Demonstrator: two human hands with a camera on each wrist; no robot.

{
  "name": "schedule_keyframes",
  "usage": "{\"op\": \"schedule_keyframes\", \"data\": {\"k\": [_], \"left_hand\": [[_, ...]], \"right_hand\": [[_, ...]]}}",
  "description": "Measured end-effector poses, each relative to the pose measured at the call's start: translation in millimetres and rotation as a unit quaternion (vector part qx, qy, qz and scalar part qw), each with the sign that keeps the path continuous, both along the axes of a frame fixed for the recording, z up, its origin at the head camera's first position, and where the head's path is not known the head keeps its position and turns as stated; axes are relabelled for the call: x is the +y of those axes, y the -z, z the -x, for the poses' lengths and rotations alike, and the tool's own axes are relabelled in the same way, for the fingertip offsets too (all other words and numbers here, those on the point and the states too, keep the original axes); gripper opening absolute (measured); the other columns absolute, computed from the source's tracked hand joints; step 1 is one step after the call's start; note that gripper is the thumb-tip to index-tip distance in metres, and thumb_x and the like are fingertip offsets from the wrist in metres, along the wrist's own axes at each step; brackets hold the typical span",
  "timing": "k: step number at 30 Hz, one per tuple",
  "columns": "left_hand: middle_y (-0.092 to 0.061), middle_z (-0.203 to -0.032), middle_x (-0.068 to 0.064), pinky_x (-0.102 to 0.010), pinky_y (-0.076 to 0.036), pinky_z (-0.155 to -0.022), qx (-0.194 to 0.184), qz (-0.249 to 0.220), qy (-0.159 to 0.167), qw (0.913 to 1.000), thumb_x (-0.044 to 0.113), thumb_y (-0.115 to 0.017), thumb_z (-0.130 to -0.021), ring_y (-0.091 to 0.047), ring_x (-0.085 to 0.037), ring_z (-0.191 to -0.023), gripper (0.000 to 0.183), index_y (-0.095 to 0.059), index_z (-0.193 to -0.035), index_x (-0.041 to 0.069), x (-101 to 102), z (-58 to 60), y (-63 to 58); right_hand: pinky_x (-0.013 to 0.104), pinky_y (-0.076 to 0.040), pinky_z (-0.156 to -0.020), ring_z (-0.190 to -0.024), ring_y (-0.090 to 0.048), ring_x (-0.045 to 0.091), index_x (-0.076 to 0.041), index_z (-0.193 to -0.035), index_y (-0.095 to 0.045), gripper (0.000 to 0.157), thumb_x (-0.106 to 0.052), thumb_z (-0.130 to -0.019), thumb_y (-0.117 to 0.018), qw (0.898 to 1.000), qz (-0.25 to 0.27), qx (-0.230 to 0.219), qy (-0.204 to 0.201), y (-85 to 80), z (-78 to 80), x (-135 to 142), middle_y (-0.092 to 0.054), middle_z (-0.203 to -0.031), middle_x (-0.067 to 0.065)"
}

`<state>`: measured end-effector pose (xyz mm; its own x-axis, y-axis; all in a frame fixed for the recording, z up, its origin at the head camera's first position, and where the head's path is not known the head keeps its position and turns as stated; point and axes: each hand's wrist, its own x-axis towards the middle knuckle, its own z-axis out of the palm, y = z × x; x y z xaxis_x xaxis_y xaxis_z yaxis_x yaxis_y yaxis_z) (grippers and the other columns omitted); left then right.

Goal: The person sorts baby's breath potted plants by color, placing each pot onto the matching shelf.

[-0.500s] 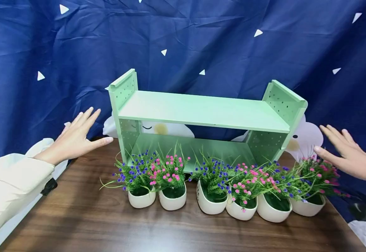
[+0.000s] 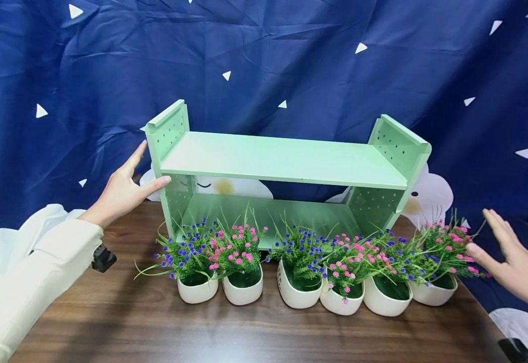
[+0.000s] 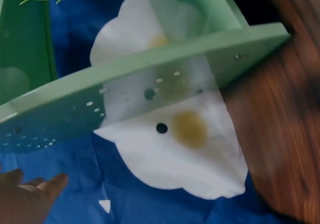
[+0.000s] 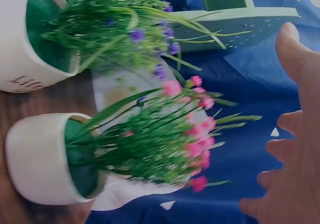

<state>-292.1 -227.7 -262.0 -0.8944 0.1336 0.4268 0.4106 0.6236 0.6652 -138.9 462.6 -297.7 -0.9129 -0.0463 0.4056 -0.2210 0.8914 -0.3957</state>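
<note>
A light green two-tier shelf [image 2: 282,159] with perforated side panels stands on a brown wooden table. My left hand [image 2: 120,194] is at its left side panel, fingers spread and thumb out across the panel's front edge; whether it touches I cannot tell. In the left wrist view only some fingers of that hand [image 3: 30,196] show, beside the panel [image 3: 240,59]. Over on the right, my right hand [image 2: 511,259] hovers with nothing in it, apart from the shelf. Closest to it is a white pot [image 4: 37,159] of pink artificial flowers [image 4: 197,146].
Several white pots with blue or pink flowers, such as the leftmost pot [image 2: 197,291], stand in a row before the shelf. Behind hangs a dark blue curtain [image 2: 254,60] with white triangles and cloud shapes. The table [image 2: 227,335] ends near the right hand.
My left hand has moved right, up to the shelf's left panel. My right hand has come down somewhat. The view has shifted slightly; shelf and pots look unmoved.
</note>
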Motion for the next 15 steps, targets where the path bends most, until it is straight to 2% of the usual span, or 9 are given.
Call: {"op": "schedule_keyframes", "data": {"k": [4, 6, 12, 15], "left_hand": [[-0.024, -0.157, -0.008, -0.056, -0.031, -0.107, 0.019, -0.067, 0.036, 0.9969, 0.03, -0.071, -0.087, -0.025, -0.025, -0.143, 0.088, -0.014, -0.153, 0.035, 7, 11.7, 3.2], [-0.029, -0.155, -0.007, -0.054, -0.031, -0.108, 0.027, -0.096, 0.053, 0.9936, 0.024, -0.072, -0.087, -0.027, -0.022, -0.141, 0.086, -0.018, -0.153, 0.034, 11, 16.3, 4.7], [-0.04, -0.148, -0.012, -0.05, -0.032, -0.109, 0.035, -0.121, 0.061, 0.9902, 0.02, -0.071, -0.088, -0.038, -0.024, -0.135, 0.079, -0.025, -0.152, 0.027, 19, 19.6, 6.0], [-0.044, -0.145, -0.013, -0.048, -0.034, -0.107, 0.03, -0.128, 0.065, 0.9892, 0.021, -0.07, -0.089, -0.042, -0.025, -0.132, 0.074, -0.03, -0.151, 0.025, 23, 18.4, 6.0]], "right_hand": [[0.06, 0.014, -0.108, -0.14, 0.015, 0.046, -0.007, -0.154, 0.004, 0.08, -0.016, -0.098, -0.052, 1.0, 0.027, 0.009, 0.008, 22.1, -14.5, 3, 0.014, -0.155, 0.028], [0.057, 0.014, -0.109, -0.141, 0.016, 0.04, -0.01, -0.154, 0.004, 0.081, -0.016, -0.098, -0.053, 0.999, 0.035, 0.009, 0.013, 33.6, -20.8, 2, 0.015, -0.155, 0.026], [0.031, 0.012, -0.11, -0.142, 0.015, 0.011, -0.013, -0.155, 0.004, 0.09, -0.01, -0.093, -0.062, 0.997, 0.068, 0.033, 0.023, 65.0, -35.3, -3, 0.012, -0.158, 0.02], [0.013, 0.005, -0.107, -0.143, 0.014, 0.015, -0.013, -0.154, 0.007, 0.096, -0.008, -0.09, -0.065, 0.993, 0.103, 0.049, 0.035, 78.1, -40.7, -7, 0.014, -0.158, 0.018]]}}
